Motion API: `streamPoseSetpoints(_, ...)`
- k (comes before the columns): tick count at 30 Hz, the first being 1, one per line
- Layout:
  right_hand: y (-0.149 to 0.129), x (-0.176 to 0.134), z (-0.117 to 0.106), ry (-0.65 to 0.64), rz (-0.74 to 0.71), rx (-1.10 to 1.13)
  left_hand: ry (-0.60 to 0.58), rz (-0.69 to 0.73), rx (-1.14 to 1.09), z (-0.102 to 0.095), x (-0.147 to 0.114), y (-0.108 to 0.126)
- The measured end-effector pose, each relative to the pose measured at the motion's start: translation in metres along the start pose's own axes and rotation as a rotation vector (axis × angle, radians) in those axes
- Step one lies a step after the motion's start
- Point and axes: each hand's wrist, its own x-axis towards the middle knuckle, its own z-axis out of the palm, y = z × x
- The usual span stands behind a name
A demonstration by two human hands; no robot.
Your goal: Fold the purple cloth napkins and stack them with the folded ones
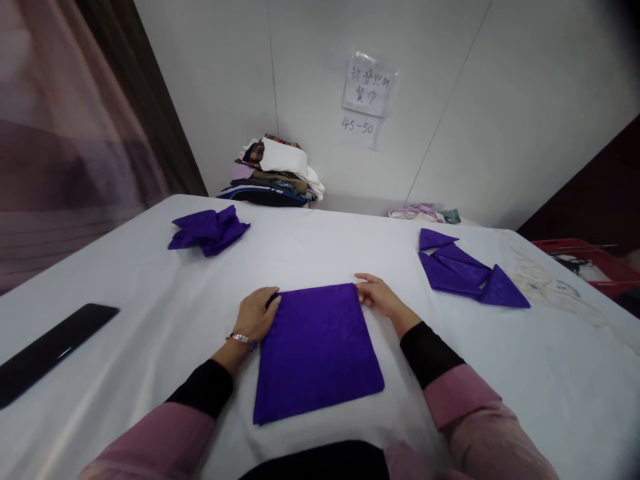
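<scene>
A purple cloth napkin, folded to a rough square, lies flat on the white-covered table in front of me. My left hand, with a bracelet at the wrist, is at its far left corner, the thumb and fingers closed about the edge. At the far right corner, my right hand pinches the cloth, its index finger stretched out past the edge. The napkin's near corners lie loose on the tabletop.
A crumpled purple napkin lies far left, and a folded purple one far right. A long dark object rests at left. Behind the table are stacked cloths; a red basket stands right. Handwritten signs hang above.
</scene>
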Motion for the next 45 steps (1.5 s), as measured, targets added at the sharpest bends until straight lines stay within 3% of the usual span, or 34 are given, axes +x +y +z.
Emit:
streamPoseSetpoints(10, -0.005, 0.006, 0.004, -0.082, 0.109, 0.284, -0.042, -0.019, 0.033, 0.003, -0.003, -0.001)
streamPoseSetpoints(27, -0.007, 0.026, 0.006, -0.155, 0.124, 0.069, -0.064, 0.011, 0.071, 0.003, -0.004, -0.001)
streamPoseSetpoints(36, -0.012, 0.017, -0.008, -0.054, 0.107, -0.013, -0.058, 0.008, 0.057, 0.003, -0.003, 0.000)
streamPoseSetpoints(45, -0.013, 0.017, 0.010, -0.100, 0.070, 0.020, -0.087, -0.014, 0.050, 0.001, -0.003, 0.004)
